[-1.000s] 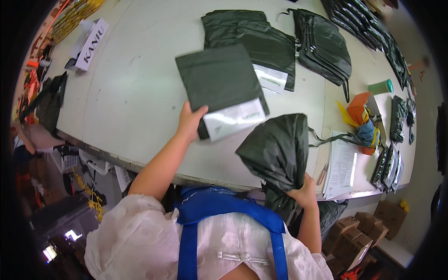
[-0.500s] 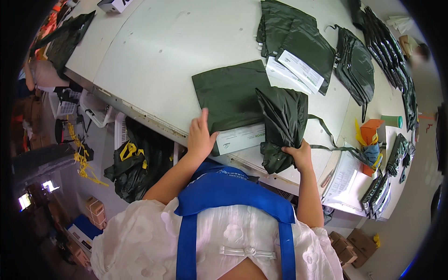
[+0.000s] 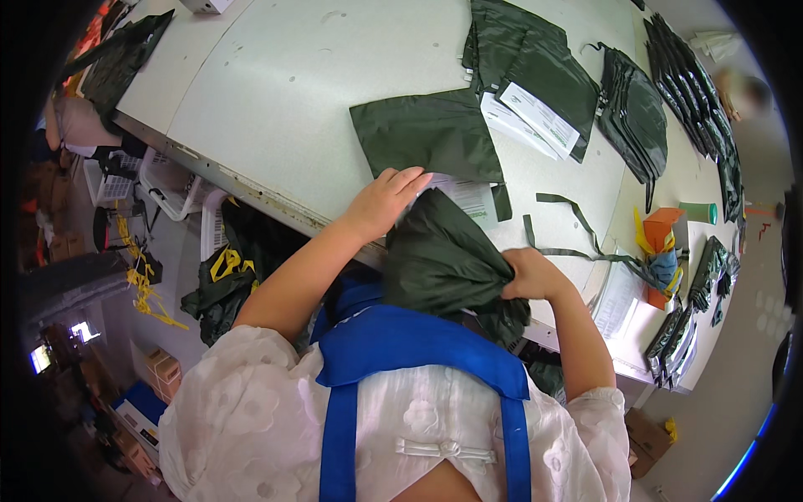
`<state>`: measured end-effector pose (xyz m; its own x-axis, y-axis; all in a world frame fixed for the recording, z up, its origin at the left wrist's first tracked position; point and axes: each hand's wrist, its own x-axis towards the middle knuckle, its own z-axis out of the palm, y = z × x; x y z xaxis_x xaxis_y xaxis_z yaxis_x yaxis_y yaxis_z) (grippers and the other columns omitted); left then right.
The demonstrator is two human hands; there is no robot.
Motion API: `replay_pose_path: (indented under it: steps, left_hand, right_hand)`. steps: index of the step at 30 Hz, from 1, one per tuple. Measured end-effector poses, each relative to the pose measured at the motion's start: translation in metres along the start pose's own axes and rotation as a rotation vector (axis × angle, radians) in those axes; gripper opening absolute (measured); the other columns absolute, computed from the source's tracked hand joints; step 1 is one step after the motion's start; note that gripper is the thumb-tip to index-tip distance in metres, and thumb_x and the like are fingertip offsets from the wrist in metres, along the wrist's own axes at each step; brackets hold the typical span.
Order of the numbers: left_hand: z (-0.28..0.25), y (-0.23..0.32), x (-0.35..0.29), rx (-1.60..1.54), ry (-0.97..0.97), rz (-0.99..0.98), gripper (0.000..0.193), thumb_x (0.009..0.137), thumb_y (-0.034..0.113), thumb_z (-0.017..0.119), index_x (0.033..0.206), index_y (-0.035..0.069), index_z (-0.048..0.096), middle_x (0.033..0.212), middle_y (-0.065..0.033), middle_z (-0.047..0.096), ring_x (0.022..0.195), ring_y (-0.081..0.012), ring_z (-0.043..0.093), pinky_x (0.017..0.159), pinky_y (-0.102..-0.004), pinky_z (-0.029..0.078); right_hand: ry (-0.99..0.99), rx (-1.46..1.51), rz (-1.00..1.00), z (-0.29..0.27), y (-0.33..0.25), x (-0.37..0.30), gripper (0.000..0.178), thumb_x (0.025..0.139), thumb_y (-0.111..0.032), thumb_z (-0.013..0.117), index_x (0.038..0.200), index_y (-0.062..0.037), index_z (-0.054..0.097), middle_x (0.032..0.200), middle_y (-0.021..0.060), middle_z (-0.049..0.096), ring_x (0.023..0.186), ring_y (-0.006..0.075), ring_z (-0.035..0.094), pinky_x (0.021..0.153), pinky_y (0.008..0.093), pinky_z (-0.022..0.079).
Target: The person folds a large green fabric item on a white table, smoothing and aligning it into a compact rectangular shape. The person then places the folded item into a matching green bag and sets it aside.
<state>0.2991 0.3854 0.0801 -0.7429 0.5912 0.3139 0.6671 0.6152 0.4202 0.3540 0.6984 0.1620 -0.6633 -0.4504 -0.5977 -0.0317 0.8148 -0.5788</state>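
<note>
Gathered dark green bag (image 3: 447, 251) is at the worktop's (image 3: 276, 109) front edge, just in front of my blue apron (image 3: 418, 343). My right grip (image 3: 508, 274) is pinching its bunched right end; fingertips buried in the folds. My left grip (image 3: 425, 177) lies knuckles up, fingers together, over a white printed panel (image 3: 468, 197) below the flat dark green pouch (image 3: 427, 134). Can't tell if it's pinching anything: underside hidden.

Visibility: bag covers the panel's lower part and a stretch of the worktop edge. Bag's left side is motion-blurred. Dark folds below my right grip blend together, can't sort them. White box (image 3: 207, 4) cut off by the top border. Print on the papers (image 3: 539, 117) at the far stack (image 3: 527, 50) partly overlapped.

Vs half a second ago: bag has come down and left, off the pouch's right part, toward the apron. Left grip has moved from the pouch's lower left corner to the right, onto the panel. Green strap (image 3: 573, 222) ends now show on the worktop; before, they ran up to the bag. Far stack unchanged.
</note>
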Motion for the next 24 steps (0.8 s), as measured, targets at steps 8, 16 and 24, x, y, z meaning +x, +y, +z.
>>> replay_pose_path:
  steps: [8, 16, 24]
  left_hand:
    - [-0.021, 0.043, 0.013, -0.065, 0.147, 0.024, 0.046, 0.075, -0.002, 0.054, 0.121, 0.001, 0.058, 0.123, -0.0083, 0.055, 0.093, -0.0281, 0.054, 0.085, -0.0349, 0.048]
    - [-0.007, 0.106, 0.01, -0.198, 0.068, 0.057, 0.038, 0.071, 0.008, 0.064, 0.109, 0.004, 0.062, 0.108, -0.0088, 0.058, 0.084, -0.0261, 0.057, 0.07, -0.0372, 0.051]
    - [-0.003, 0.061, 0.088, 0.036, 0.112, -0.07, 0.005, 0.077, 0.009, 0.056, 0.081, 0.008, 0.053, 0.081, -0.01, 0.054, 0.075, -0.03, 0.058, 0.063, -0.0398, 0.05]
  right_hand:
    - [0.478, 0.316, 0.315, 0.022, 0.012, 0.007, 0.049, 0.059, -0.022, 0.078, 0.097, 0.0061, 0.064, 0.086, 0.0222, 0.068, 0.081, 0.0328, 0.067, 0.076, 0.0378, 0.051]
    - [0.494, 0.283, 0.261, 0.04, -0.028, 0.025, 0.048, 0.061, -0.029, 0.075, 0.096, 0.0025, 0.064, 0.087, 0.0233, 0.068, 0.085, 0.0374, 0.066, 0.077, 0.0416, 0.051]
    - [0.473, -0.138, 0.197, 0.037, -0.054, 0.022, 0.049, 0.063, -0.026, 0.07, 0.103, -0.0008, 0.059, 0.091, 0.0203, 0.063, 0.081, 0.039, 0.063, 0.076, 0.0434, 0.051]
